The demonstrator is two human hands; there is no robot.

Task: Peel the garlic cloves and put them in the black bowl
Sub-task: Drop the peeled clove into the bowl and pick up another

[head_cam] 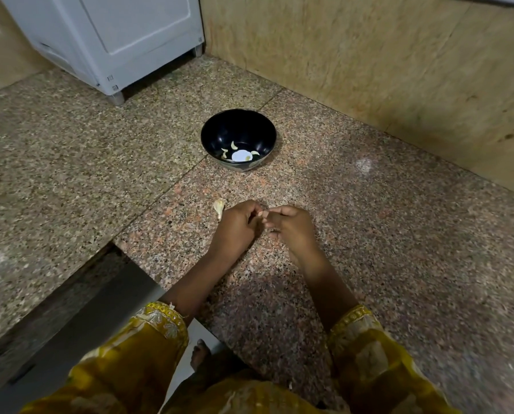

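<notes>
The black bowl (217,127) stands on the granite counter ahead of my hands, with several pale peeled garlic cloves (234,145) lying in its bottom. My left hand (236,225) and my right hand (291,228) meet fingertip to fingertip over the counter, pinching a small garlic clove (259,214) between them; most of it is hidden by my fingers. An unpeeled garlic clove (219,207) with papery skin lies on the counter just left of my left hand.
A white appliance (115,40) stands at the back left on short feet. A beige stone wall (369,55) runs along the right. The granite counter (399,234) has an edge at the lower left, with a drop to the floor.
</notes>
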